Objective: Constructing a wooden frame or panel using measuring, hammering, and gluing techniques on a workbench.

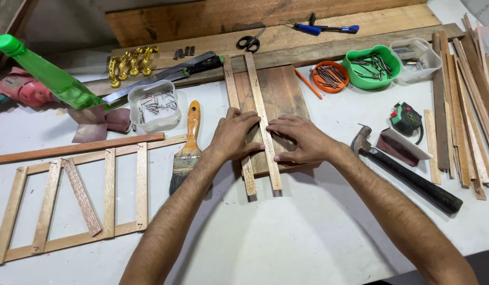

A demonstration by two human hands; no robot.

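Two long thin wooden strips lie side by side lengthwise over a dark wooden board at the middle of the white table. My left hand rests flat on the left strip, its fingertips reaching the right strip. My right hand lies flat on the board just right of the right strip, fingertips touching that strip. Both hands press down with fingers spread and grip nothing.
A ladder-like wooden frame lies at the left, a paintbrush beside my left arm. A hammer, tape measure, tubs of nails and a pile of strips sit at the right. Scissors, a green bottle and a drill are behind.
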